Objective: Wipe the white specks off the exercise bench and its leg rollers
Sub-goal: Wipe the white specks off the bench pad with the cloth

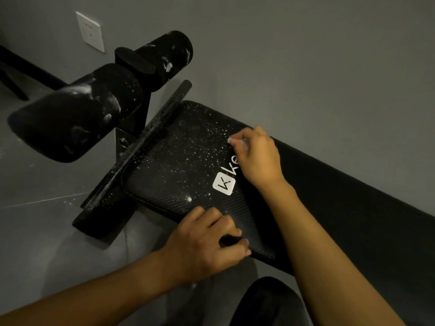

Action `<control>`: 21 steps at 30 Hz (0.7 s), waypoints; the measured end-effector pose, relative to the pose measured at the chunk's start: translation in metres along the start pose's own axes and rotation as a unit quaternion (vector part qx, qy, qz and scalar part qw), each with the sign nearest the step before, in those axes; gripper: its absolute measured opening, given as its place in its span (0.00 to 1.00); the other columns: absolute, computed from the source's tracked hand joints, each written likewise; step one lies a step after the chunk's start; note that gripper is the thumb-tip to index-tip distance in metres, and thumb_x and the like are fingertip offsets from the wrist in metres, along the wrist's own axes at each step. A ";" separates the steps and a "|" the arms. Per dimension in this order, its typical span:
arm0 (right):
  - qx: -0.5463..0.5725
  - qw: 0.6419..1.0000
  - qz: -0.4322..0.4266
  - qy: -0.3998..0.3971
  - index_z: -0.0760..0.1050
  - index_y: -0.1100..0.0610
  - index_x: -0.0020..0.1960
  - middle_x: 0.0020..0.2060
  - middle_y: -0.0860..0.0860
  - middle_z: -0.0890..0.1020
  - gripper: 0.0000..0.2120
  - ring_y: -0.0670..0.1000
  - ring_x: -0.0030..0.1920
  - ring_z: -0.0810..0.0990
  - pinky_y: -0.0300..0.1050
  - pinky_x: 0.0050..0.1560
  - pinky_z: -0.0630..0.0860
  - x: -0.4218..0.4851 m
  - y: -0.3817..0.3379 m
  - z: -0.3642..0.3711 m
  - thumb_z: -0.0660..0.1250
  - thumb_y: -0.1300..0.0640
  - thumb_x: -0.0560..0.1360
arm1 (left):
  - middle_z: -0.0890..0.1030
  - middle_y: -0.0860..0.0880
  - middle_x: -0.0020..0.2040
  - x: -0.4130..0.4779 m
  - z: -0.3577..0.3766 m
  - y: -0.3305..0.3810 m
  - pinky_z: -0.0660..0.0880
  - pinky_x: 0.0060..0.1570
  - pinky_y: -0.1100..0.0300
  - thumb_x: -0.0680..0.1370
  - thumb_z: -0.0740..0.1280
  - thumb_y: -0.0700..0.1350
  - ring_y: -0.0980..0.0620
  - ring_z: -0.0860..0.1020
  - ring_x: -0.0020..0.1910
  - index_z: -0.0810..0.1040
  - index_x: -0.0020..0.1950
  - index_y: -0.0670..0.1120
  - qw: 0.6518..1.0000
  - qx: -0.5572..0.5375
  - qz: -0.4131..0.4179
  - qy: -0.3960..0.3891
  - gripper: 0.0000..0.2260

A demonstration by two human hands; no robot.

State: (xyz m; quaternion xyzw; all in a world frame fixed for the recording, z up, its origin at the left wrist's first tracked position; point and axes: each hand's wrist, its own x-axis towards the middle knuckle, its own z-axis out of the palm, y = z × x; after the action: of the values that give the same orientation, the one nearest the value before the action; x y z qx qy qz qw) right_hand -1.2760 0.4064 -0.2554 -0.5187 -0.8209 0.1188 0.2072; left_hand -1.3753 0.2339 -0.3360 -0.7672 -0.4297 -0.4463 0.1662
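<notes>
Plainly the work sits on the head end of the bench point(179, 161), whose long axis runs from about 10 o'clock, where the rollers are, down to 4 o'clock at the right edge of view. The right hand point(256, 158) rests on the far side of the pad, fingers curled round a small white cloth point(237, 141), possibly a tissue, pressed to the surface. The thickest scatter of specks point(200, 147) lies just beside that hand at its 9 o'clock, thinning toward the logo point(223, 184). The right hand is the nearer one, so I judge the next stroke is a sweep leftward across the ribbed pad toward the crossbar point(141, 142), which is speckled too. The left hand point(204, 243) grips the pad's near edge at 6 o'clock, fingers on top and thumb below, steadying it. The leg rollers point(174, 55), smeared white, stand well apart at 10 to 11 o'clock and look untouched.
</notes>
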 end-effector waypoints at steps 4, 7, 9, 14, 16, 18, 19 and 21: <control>0.019 0.994 -0.098 -0.052 0.81 0.47 0.58 0.45 0.44 0.72 0.10 0.43 0.42 0.74 0.42 0.41 0.71 -0.056 0.001 -0.019 0.65 0.48 0.81 | 0.82 0.52 0.42 0.000 -0.001 0.000 0.68 0.35 0.55 0.78 0.75 0.51 0.50 0.74 0.38 0.81 0.47 0.54 1.000 -0.017 -0.006 -0.002 0.05; -0.027 0.997 -0.067 -0.034 0.80 0.47 0.57 0.47 0.44 0.73 0.09 0.43 0.43 0.74 0.46 0.49 0.74 -0.042 0.011 -0.023 0.65 0.47 0.81 | 0.81 0.52 0.42 0.001 -0.002 0.000 0.68 0.35 0.55 0.78 0.75 0.51 0.50 0.76 0.37 0.82 0.46 0.53 1.000 -0.024 -0.010 -0.001 0.04; -0.046 0.999 -0.016 -0.005 0.79 0.49 0.57 0.50 0.47 0.75 0.08 0.46 0.46 0.76 0.49 0.51 0.76 -0.009 0.012 -0.018 0.65 0.48 0.81 | 0.82 0.52 0.42 0.001 -0.001 0.000 0.68 0.35 0.55 0.77 0.76 0.51 0.49 0.76 0.37 0.84 0.45 0.53 1.000 -0.026 -0.011 -0.001 0.04; -0.031 1.000 -0.001 0.004 0.81 0.49 0.56 0.49 0.48 0.75 0.08 0.50 0.47 0.79 0.48 0.46 0.76 0.013 0.005 -0.003 0.65 0.50 0.82 | 0.82 0.52 0.42 0.001 -0.001 0.001 0.67 0.36 0.55 0.77 0.76 0.51 0.49 0.75 0.38 0.82 0.47 0.53 1.000 -0.022 -0.008 0.000 0.04; -0.038 0.998 -0.040 -0.016 0.80 0.47 0.58 0.48 0.47 0.74 0.09 0.46 0.44 0.76 0.47 0.47 0.76 -0.009 0.006 -0.008 0.65 0.48 0.82 | 0.82 0.52 0.42 0.001 -0.002 0.000 0.67 0.35 0.55 0.78 0.75 0.52 0.49 0.75 0.38 0.82 0.47 0.53 1.000 -0.017 -0.006 -0.001 0.05; -0.050 0.997 -0.061 -0.026 0.80 0.46 0.59 0.47 0.46 0.72 0.09 0.45 0.43 0.74 0.48 0.48 0.76 -0.020 0.011 -0.014 0.65 0.47 0.82 | 0.82 0.52 0.42 0.001 -0.002 0.000 0.68 0.35 0.55 0.78 0.75 0.53 0.49 0.75 0.37 0.83 0.47 0.53 1.000 -0.016 -0.007 -0.008 0.05; -0.055 0.997 -0.054 -0.025 0.80 0.46 0.58 0.47 0.46 0.73 0.09 0.46 0.45 0.75 0.51 0.50 0.76 -0.014 0.012 -0.015 0.65 0.47 0.82 | 0.82 0.52 0.42 0.002 -0.003 0.000 0.68 0.35 0.55 0.78 0.75 0.53 0.49 0.75 0.37 0.84 0.46 0.53 1.000 -0.015 -0.008 -0.010 0.05; -0.053 0.998 -0.014 -0.015 0.80 0.46 0.55 0.49 0.48 0.75 0.07 0.50 0.50 0.78 0.54 0.53 0.78 0.009 0.010 -0.013 0.66 0.48 0.81 | 0.82 0.52 0.42 0.003 -0.004 0.000 0.68 0.35 0.55 0.78 0.74 0.53 0.50 0.75 0.37 0.85 0.44 0.53 1.000 -0.017 -0.010 -0.012 0.06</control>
State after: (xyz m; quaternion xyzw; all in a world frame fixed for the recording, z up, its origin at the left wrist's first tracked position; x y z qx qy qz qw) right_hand -1.2651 0.4191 -0.2455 -0.5158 -0.8361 0.0797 0.1689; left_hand -1.3764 0.2328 -0.3320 -0.7709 -0.4316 -0.4458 0.1440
